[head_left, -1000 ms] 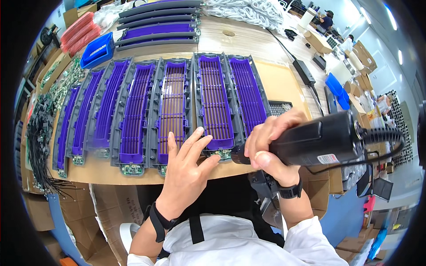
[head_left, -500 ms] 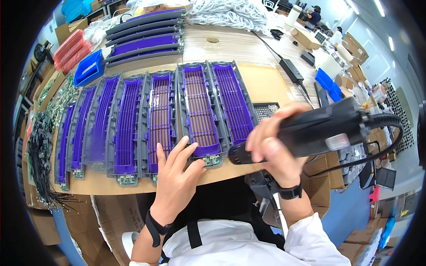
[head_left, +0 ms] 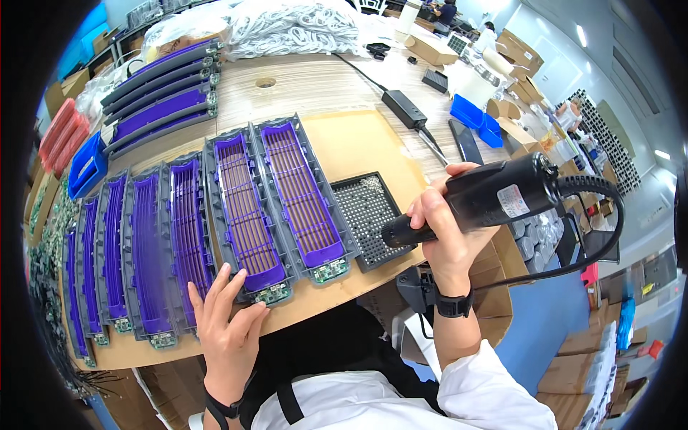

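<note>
My right hand is wrapped round a black electric screwdriver, a thick cable trailing from its rear end. The tool's nose points left, over the near right part of a black screw tray studded with small screws; whether it touches a screw cannot be told. Fingers spread, my left hand lies at the lower end of a grey housing with a purple slatted frame, by its green circuit board. Right of it, beside the tray, is a similar purple-framed housing.
Several more purple-framed housings stand in a row leftward. Curved grey panels are stacked behind, near a blue bin. White cables lie at the back. A power adapter and blue trays are at the right.
The view has swung right, so the housings appear further left. The screwdriver has moved from the rightmost housing's lower end to over the screw tray. My left hand stays spread on the housings.
</note>
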A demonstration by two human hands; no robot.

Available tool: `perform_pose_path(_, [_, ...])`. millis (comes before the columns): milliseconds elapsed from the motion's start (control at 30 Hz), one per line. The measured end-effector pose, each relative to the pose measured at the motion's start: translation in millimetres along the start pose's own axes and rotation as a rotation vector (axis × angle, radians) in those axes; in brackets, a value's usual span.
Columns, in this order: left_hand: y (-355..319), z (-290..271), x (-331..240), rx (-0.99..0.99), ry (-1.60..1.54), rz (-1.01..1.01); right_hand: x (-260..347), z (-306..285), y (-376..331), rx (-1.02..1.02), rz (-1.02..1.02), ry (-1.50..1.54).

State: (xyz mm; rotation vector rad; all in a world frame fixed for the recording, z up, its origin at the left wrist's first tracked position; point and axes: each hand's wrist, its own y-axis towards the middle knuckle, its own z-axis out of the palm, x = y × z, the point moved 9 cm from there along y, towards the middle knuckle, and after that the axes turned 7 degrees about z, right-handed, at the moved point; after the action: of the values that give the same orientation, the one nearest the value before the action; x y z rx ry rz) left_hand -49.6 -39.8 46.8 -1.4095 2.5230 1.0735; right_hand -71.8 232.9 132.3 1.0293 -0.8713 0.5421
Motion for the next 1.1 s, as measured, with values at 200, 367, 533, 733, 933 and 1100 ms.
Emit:
perform_pose_path(200, [-0.9, 2.1, -0.1, 0.012, 0.028, -0.001, -12.4, -8.2, 4.9, -0.017, 0.05, 0.043])
perform_pose_path(367, [-0.5, 3.6, -0.5, 0.029, 0.041, 0.003, -16.2, -8.5, 7.1, -0.01, 0.062, 0.059])
perform_pose_path(533, [-0.5, 3.3, -1.0, 0.027, 0.04, -0.005, -17.1, -8.1, 8.1, -0.002, 0.058, 0.082])
perform_pose_path(733, [0.0, 2.5, -0.6, 0.028, 0.024, -0.017, -21.8, -5.7, 8.9, 0.018, 0.073, 0.06])
perform_pose_path(933, [-0.7, -3.5, -1.4, -0.028, 0.036, -0.029, -23.0, 1.3, 13.7, 0.143, 0.118, 0.056])
perform_pose_path(1100, [-2.3, -6.4, -1.0, -0.059, 0.015, 0.006, 14.1, 15.2, -2.1, 0.112, -0.016, -0.041])
